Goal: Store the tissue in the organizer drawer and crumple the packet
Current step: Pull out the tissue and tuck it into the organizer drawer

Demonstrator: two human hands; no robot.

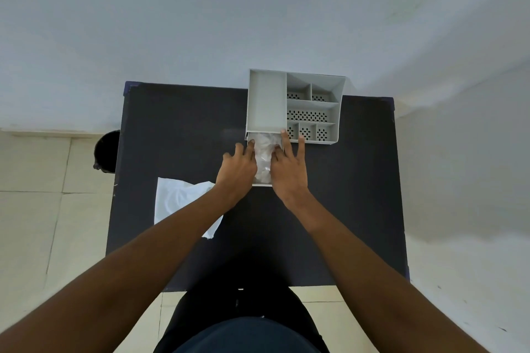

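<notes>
A grey desk organizer [266,100] stands at the far edge of the dark table. Its drawer [262,184] is pulled out toward me, and crumpled white tissue [264,152] fills it. My left hand [239,169] rests on the drawer's left side with its fingers spread, fingertips touching the tissue. My right hand [288,170] lies flat along the drawer's right side, fingers reaching the organizer's front. The white packet [177,200] lies flat on the table at the left, partly under my left forearm.
The dark table [358,195] stands against a pale wall. The organizer has several perforated compartments [308,115] on its right. A black bin [107,150] sits on the tiled floor beside the table's left edge.
</notes>
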